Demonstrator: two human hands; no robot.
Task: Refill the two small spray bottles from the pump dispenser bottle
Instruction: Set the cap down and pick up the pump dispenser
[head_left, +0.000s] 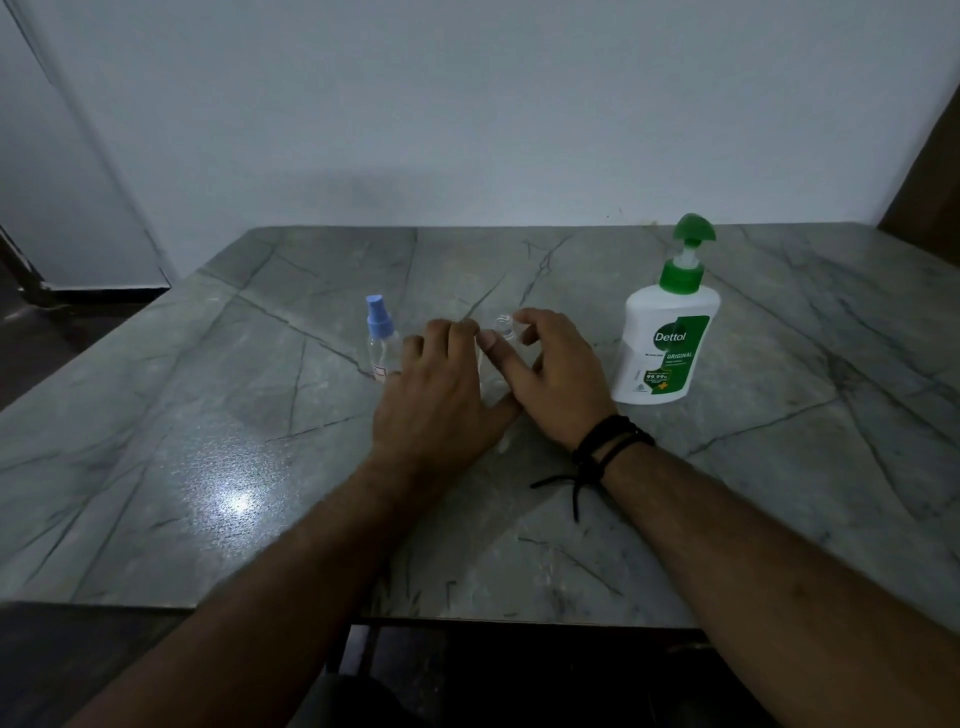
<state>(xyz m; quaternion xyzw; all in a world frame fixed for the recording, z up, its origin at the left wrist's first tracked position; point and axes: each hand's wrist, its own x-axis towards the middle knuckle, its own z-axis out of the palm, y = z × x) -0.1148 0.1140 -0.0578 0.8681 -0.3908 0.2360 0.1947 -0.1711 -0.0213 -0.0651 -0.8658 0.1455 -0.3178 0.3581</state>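
The left hand (441, 395) lies knuckles-up near the middle of the tabletop (208, 467), its fingers curled round a clear small spray bottle (485, 374) that is almost wholly hidden behind it. The right hand (550, 374) meets it from the right, thumb and fingertips pinching a clear cap (505, 326) at that bottle's top. A black corded wristband (605, 447) circles the right wrist.

A 2nd small spray bottle (383, 340), clear with a pale blue spray head, stands upright just beside the left hand's fingers, on their far left. The white Dettol pump dispenser bottle (665, 343), green pump up, stands upright to the right of the right hand, apart from it.

The grey veined stone tabletop runs wide to both sides: bare surface stretches left of the blue-topped bottle to the slanting left edge, and right of the dispenser toward the right edge. The far edge meets a pale wall (467, 130). The near edge passes under both forearms, dark space below it.
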